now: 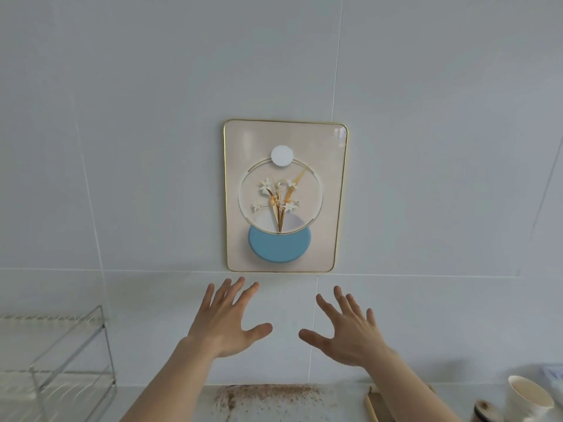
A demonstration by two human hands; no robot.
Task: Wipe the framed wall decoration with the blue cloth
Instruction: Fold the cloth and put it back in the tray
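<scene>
Your left hand (224, 325) and right hand (350, 330) hung below the framed wall decoration (285, 196), fingers (231, 289) spread and holding nothing. Neither hand touched the frame

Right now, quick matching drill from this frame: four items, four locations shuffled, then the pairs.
Items:
1. framed wall decoration
2. wire rack
3. white cup
4. hands: left hand, right hand

Locations:
A. far left on the counter
B. open, held up just below the frame
C. hanging on the tiled wall, centre
D. bottom right corner

Pairs: 1-C, 2-A, 3-D, 4-B
</scene>
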